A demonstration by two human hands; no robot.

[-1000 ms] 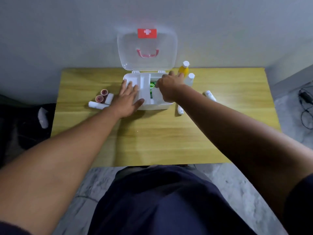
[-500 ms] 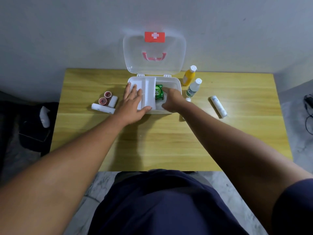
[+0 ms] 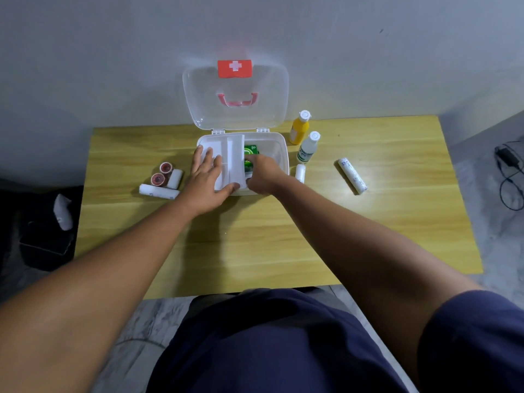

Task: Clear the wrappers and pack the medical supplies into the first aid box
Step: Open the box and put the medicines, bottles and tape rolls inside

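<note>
The white first aid box (image 3: 282, 154) stands at the back of the wooden table (image 3: 255, 236), its clear lid (image 3: 235, 109) raised against the wall. My left hand (image 3: 208, 180) lies flat and open on the white inner tray (image 3: 229, 146), thumb at the box's front edge. My right hand (image 3: 262, 174) reaches into the right half of the box, bent fingertips touching a green packet (image 3: 251, 153); what lies under the fingers is hidden. Left of the box lie two red tape rolls (image 3: 161, 173), a short white roll (image 3: 174, 178) and a long white roll (image 3: 158, 191).
A yellow bottle (image 3: 299, 129) and a clear bottle (image 3: 307, 148) stand right of the box. A small white roll (image 3: 300, 173) and a long bandage roll (image 3: 352, 176) lie further right. A dark bin with a white wrapper (image 3: 63, 208) sits on the floor at the left; cables (image 3: 510, 171) lie at the right.
My right hand came back from the box's far right corner near the bottles and dropped into the box beside the green packet. My left hand stayed on the tray.
</note>
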